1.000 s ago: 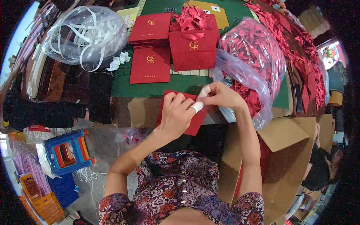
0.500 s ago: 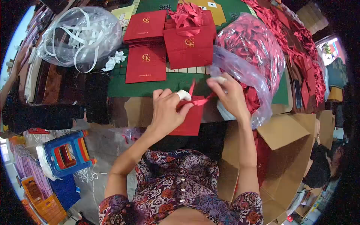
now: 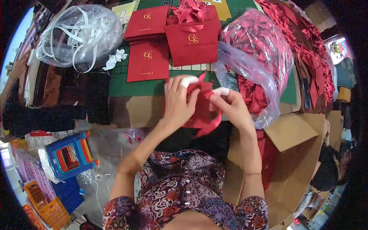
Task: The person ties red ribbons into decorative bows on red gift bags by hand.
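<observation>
My left hand (image 3: 179,96) is closed on the left side of a red paper bag (image 3: 194,109) near the table's front edge, its taped index finger curled at the top. My right hand (image 3: 233,107) pinches a red ribbon (image 3: 210,125) at the bag's upper right; the ribbon's loose length hangs over the bag's front. Behind them, a red bag with a gold logo (image 3: 193,48) stands filled with red ribbon. Flat red bags (image 3: 148,63) lie to its left. At the right sits a clear plastic sack of red ribbons (image 3: 255,36).
A clear bag with white straps (image 3: 78,36) and crumpled white paper (image 3: 114,59) lie at the back left. An open cardboard box (image 3: 293,161) is by my right arm. A blue plastic stool (image 3: 69,155) stands at the lower left. Another person's arm (image 3: 17,73) shows at the far left.
Both hands have shifted; the red bag is now raised between them, and the ribbon hangs lower across it. Another person's arm has come into view at the far left.
</observation>
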`<act>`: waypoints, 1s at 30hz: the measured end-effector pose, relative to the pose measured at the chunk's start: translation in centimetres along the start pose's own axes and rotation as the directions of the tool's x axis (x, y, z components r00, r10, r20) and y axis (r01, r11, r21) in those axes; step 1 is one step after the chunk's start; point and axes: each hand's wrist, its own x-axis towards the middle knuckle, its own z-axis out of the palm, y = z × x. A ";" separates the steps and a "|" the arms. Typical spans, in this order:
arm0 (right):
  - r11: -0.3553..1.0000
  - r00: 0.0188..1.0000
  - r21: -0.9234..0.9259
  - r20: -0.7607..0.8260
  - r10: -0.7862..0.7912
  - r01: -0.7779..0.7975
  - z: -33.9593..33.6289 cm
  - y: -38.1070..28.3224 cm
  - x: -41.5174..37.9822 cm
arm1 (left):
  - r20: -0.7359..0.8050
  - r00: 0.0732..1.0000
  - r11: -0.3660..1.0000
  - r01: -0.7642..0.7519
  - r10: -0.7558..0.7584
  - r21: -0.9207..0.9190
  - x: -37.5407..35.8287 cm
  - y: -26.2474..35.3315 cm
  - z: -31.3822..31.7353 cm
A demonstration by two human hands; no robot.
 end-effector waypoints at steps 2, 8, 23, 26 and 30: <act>0.995 0.999 0.095 0.015 -0.043 0.042 0.7 0.6 0.6 | 0.284 0.871 0.691 0.492 -0.402 -0.530 -2.0 1.7 -1.0; 0.983 0.986 0.172 -0.159 -0.041 0.069 2.9 1.5 -0.1 | 0.915 0.392 0.120 0.917 -0.101 -0.380 -4.9 3.0 -3.8; 0.764 0.971 0.620 -0.234 -0.040 0.181 4.1 3.4 -2.3 | 0.606 0.696 0.637 0.676 -0.385 -0.371 -4.3 0.9 -7.9; 0.889 0.974 0.447 -0.227 0.007 0.098 4.2 3.7 -3.0 | 0.401 0.833 0.855 0.482 -0.381 -0.189 -3.9 0.5 -8.3; 0.973 0.812 -0.022 -0.548 -0.203 0.228 5.5 3.0 -3.7 | 0.220 0.966 0.980 0.162 -0.133 -0.117 -4.0 -0.4 -8.4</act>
